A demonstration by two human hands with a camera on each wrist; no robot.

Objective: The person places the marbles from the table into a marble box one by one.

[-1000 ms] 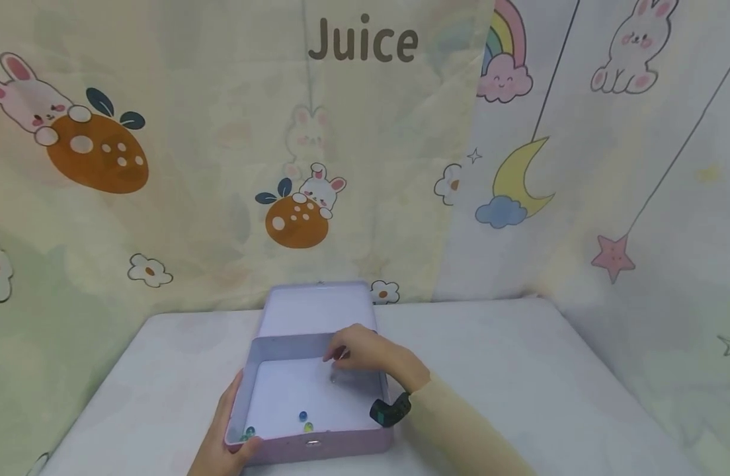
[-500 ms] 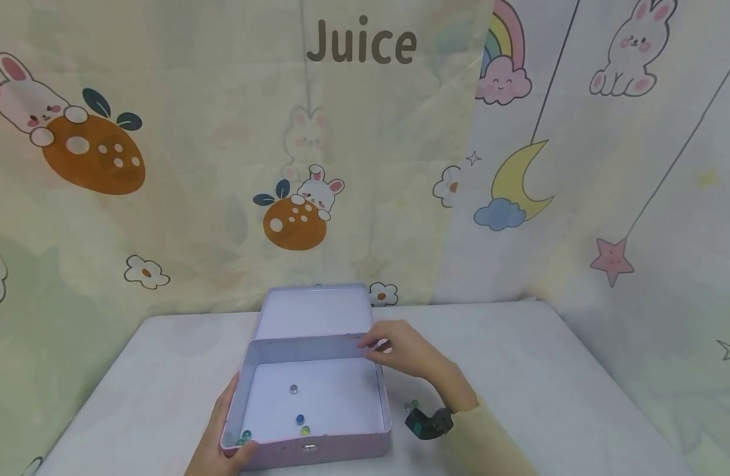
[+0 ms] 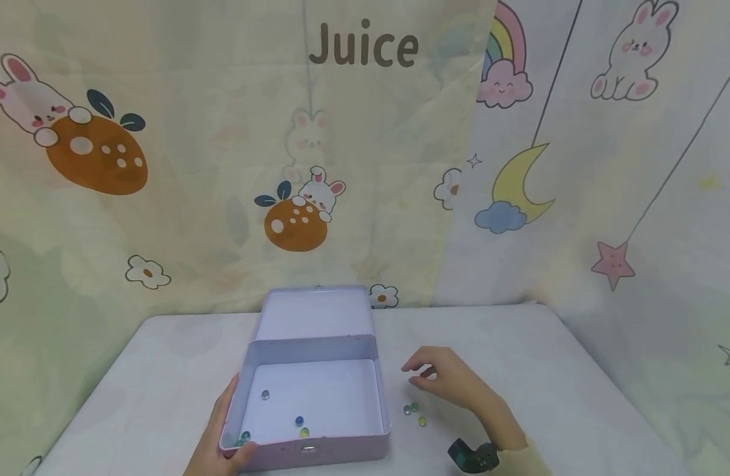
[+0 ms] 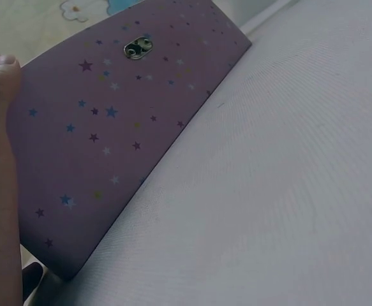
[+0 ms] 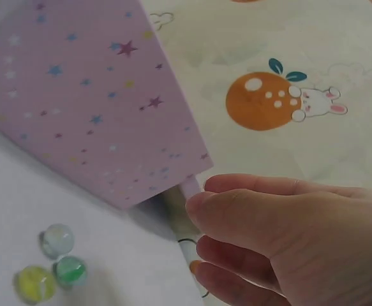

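The left hand (image 3: pixel 222 443) is gripping the near left corner of the open lilac star-printed tin box (image 3: pixel 310 449), thumb hooked over the rim. Four small glass marbles (image 3: pixel 299 421) are lying inside. Three more marbles (image 3: pixel 414 411) are sitting on the white table (image 3: pixel 549 370) beside the box, under the right hand (image 3: pixel 445 377), whose empty fingers are hanging loosely curled.

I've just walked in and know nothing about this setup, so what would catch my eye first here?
Probably the open lilac tin sprinkled with stars in the middle of the white table, with a few glass marbles on its floor. The left hand holds its near left corner. The right hand hovers over three more loose marbles lying on the table just right of the tin.
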